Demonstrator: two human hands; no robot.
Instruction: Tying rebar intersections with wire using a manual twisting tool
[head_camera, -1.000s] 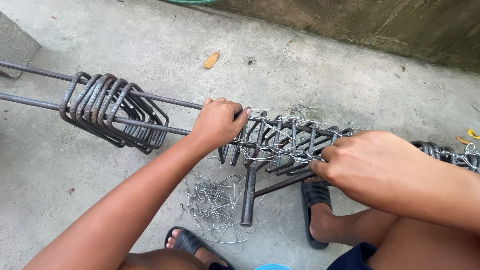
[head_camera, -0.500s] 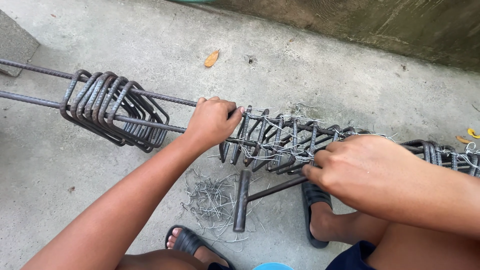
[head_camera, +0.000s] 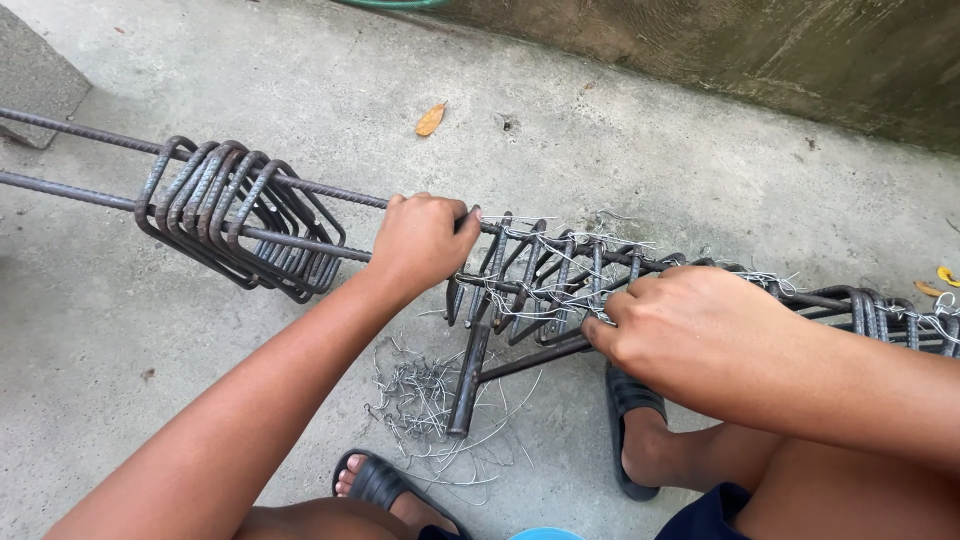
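1. Hands first, in the head view: our left hand is closed tight around the long steel bars in the middle of the frame, next to a bunch of loose steel rings at the upper left.
2. Our right hand at the middle right is curled shut on the tied rings, but we cannot tell what its fingers pinch.
3. Thin wire ends stick out of the ties. We think they could poke our fingers if a hand slips.
4. Cut wire scraps lie on the concrete floor by our sandals. We might step on them.
5. Below the rings a metal stand leans. It might tip if we push hard.
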